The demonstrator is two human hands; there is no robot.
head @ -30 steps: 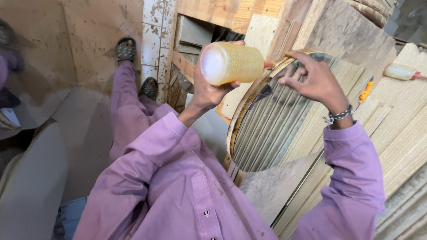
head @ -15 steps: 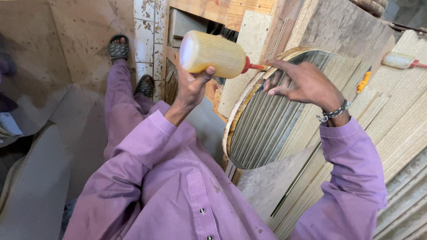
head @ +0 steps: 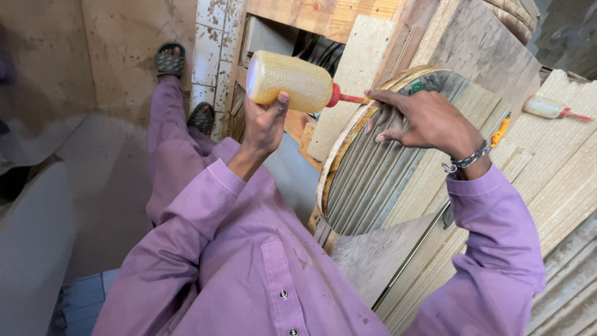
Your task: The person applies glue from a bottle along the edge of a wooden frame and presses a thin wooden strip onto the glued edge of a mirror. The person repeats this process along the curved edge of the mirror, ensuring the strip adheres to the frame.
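- The left hand [head: 266, 126] is gripping a yellowish glue bottle [head: 290, 81] from below, fingers and thumb wrapped round its dimpled plastic body.
- The bottle is lying on its side in the air, its red nozzle [head: 344, 97] pointing toward the rim of a round wooden frame [head: 339, 152].
- The nozzle tip is sitting just beside the fingertips of the right hand [head: 423, 121]; whether it is touching the rim cannot be told.
- The right hand is resting on the upper edge of the frame, fingers spread and bent over the rim, gripping nothing else.
- A metal bracelet [head: 465, 162] is circling the right wrist.
- The frame is standing tilted on edge, its inside filled with ribbed, fluted grey panelling [head: 373, 180].
- A second glue bottle [head: 548, 107] with a red nozzle is lying on stacked boards [head: 559, 168] to the right, well apart from both hands.
- The person is wearing purple clothing [head: 249, 261] and dark sandals [head: 169, 61], legs stretching out over the floor.
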